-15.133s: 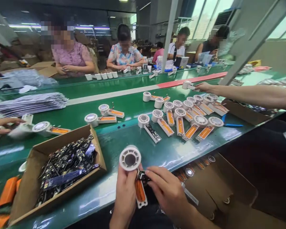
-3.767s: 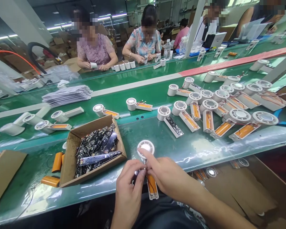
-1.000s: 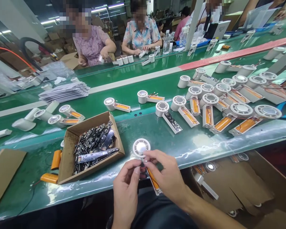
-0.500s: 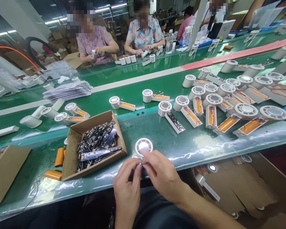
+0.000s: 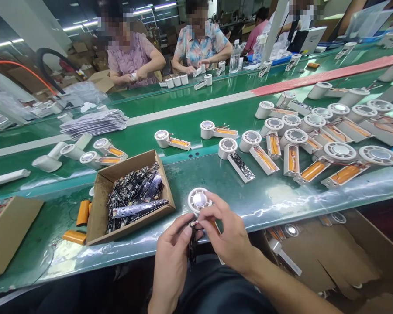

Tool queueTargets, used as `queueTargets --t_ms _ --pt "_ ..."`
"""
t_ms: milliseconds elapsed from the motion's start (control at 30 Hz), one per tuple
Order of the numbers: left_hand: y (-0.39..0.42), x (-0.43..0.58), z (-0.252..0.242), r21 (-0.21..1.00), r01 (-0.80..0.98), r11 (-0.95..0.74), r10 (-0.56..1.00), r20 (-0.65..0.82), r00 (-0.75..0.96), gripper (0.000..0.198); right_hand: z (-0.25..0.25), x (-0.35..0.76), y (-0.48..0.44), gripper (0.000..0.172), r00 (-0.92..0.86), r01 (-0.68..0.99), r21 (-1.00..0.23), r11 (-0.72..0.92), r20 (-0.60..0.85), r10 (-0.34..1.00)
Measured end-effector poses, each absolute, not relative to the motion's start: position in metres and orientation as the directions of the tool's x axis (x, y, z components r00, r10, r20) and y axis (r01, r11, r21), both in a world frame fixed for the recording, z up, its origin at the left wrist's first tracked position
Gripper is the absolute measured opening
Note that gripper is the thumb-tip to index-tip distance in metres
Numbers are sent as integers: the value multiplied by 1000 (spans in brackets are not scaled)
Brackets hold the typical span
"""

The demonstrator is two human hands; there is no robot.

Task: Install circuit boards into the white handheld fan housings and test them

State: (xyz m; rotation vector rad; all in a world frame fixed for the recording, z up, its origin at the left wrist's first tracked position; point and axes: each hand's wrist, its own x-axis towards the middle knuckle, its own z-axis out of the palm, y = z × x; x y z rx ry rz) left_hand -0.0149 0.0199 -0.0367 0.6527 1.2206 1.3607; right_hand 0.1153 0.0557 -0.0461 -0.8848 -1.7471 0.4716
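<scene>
At the near edge of the green bench, both my hands hold one white handheld fan body [image 5: 199,201] with a round head. My left hand [image 5: 173,257] pinches a narrow black circuit board [image 5: 192,246] that hangs down from the fan's handle. My right hand [image 5: 229,237] grips the handle, where a bit of orange battery shows under the fingers. The fan's head rests just over the bench edge.
A cardboard box of black circuit boards [image 5: 136,196] sits left of my hands, with loose orange batteries [image 5: 83,213] beside it. Several open fan bodies [image 5: 314,148] lie at the right. A carton [image 5: 334,248] stands below the bench. Other people work across the belt.
The black circuit board now hangs free in my left fingers below the fan. My hands have shifted slightly right. Fan bodies on the middle belt have drifted to the right.
</scene>
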Motion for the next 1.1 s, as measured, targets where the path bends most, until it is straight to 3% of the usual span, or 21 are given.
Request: queueTargets --t_ms 200,500,900,1100 --pt "17 -9 -38 905 -404 135 924 -262 -279 28 -40 115 51 53 -253 393 -616 683 641 724" --pt "17 -10 -45 954 -276 119 923 -208 -323 28 -37 111 47 55 -196 418 -647 638 621 758" --pt "16 -5 -42 940 -320 118 929 -218 -300 28 -40 114 43 51 -224 439 -623 648 622 750" --pt "15 -8 -48 961 -273 47 926 -145 -349 18 -43 113 45 50 -227 410 -627 662 633 740"
